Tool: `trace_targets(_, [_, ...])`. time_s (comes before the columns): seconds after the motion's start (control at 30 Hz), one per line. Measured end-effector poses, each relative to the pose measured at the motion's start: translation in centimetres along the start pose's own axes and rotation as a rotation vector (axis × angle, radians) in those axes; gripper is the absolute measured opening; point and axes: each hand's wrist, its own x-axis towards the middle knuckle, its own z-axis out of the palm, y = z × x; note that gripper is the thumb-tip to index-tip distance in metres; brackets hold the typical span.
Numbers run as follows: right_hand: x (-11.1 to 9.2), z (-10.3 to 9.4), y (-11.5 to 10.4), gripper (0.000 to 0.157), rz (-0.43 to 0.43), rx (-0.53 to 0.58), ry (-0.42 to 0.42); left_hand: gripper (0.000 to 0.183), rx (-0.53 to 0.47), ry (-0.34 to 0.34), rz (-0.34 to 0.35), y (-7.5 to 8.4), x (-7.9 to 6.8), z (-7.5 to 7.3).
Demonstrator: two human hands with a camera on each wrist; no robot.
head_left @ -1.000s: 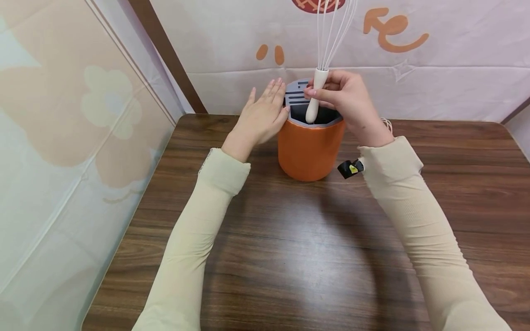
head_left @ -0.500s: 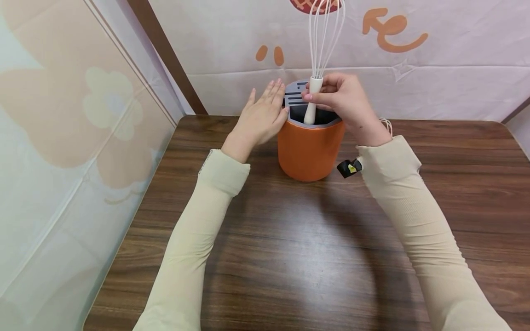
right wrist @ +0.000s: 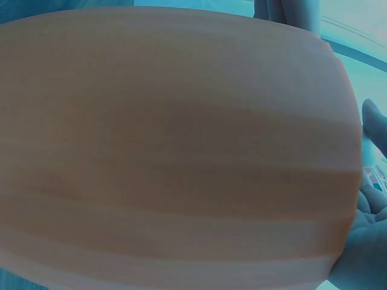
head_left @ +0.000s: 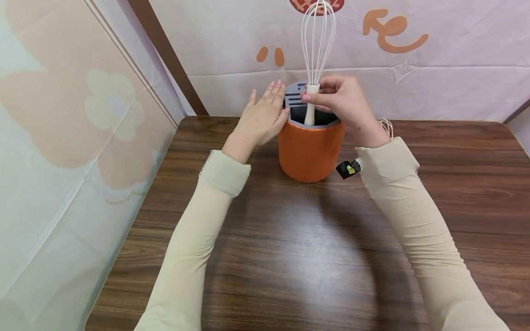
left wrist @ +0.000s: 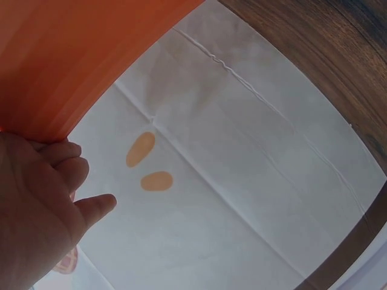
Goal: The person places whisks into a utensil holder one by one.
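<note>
My left hand lies along the left side of the pot, thumb by the rim, three fingers straight and close together, little finger spread apart, gripping nothing. Ease that side support and, I reckon, a nudge from the whisk could shift the pot.

Into the pot: narrow slots cut the grey top at the back, and a wide, dark compartment opens in front, its floor hidden. There's the whisk, near upright, wires up, handle end inside that compartment!

On the right, my right hand pinches the handle just below the wires, thumb in front. Loosen too soon, and that tall wire head could tip it against the rim.
</note>
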Motion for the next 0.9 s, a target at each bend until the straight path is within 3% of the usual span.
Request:
trace_targets(0.43, [-0.05, -0.06, -0.01, 0.033, 0.000, -0.066, 0.019, 0.060, -0.003, 0.015, 0.011, -0.04, 0.03, 0.14])
trace_targets(0.9, [-0.07, -0.48, -0.16, 0.030, -0.008, 0.029, 0.032, 0.060, 0.010, 0.018, 0.008, 0.01, 0.05, 0.16])
